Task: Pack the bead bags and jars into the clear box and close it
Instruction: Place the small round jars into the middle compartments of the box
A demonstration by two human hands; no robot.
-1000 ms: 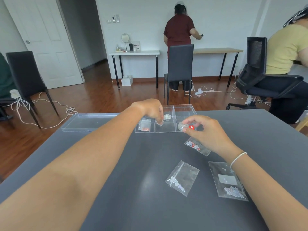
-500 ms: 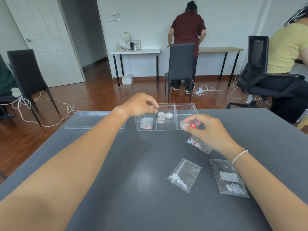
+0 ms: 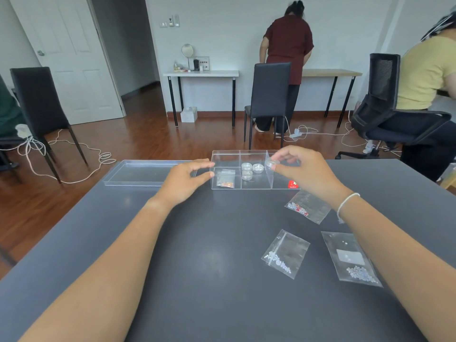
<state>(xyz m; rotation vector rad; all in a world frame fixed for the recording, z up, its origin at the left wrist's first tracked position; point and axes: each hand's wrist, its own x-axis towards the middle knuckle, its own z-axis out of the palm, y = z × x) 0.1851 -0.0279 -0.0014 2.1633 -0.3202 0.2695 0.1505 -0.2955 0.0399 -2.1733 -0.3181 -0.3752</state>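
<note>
The clear box (image 3: 225, 154), split into compartments, sits at the far edge of the grey table. Its left compartment holds a bead bag (image 3: 225, 181); its middle one holds three small round jars (image 3: 247, 166). My right hand (image 3: 304, 170) holds another small clear jar (image 3: 272, 163) above the right compartment. My left hand (image 3: 186, 180) rests empty, fingers apart, against the box's left end. Three bead bags lie on the table: one with red and white beads (image 3: 307, 206), one in the middle (image 3: 285, 253), one at the right (image 3: 351, 260).
The box's clear lid (image 3: 145, 172) lies flat to the left of the box. A red sticker (image 3: 293, 184) marks the box's front right. Chairs, cables and two other people are beyond the table.
My left hand left the middle compartment, now holding three jars, and came down to the box's left end. My right hand lifted its jar over the right compartment.
</note>
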